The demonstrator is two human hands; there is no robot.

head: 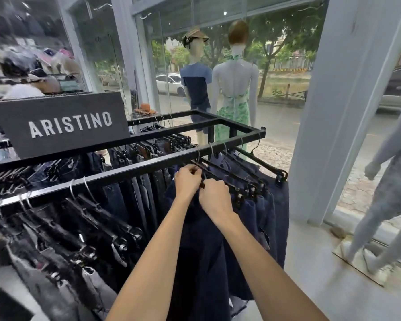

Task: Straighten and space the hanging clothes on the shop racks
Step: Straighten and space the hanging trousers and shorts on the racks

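Note:
A black metal rack (134, 166) carries rows of jeans on black clip hangers. At its right end hang several dark blue jeans (259, 212). My left hand (187, 180) grips the hanger (200, 166) of one dark navy pair (202, 246) close to its hook. My right hand (215, 196) grips the same hanger's bar a little further right, fingers curled over the waistband. Grey and black jeans (63, 239) hang along the left part of the rail.
A dark ARISTINO sign (63, 125) stands on the rack top. Two dressed mannequins (235, 89) stand at the shop window behind the rack. A white pillar (333, 112) and a grey mannequin (389, 181) are at the right. Caps (21, 68) fill a shelf at far left.

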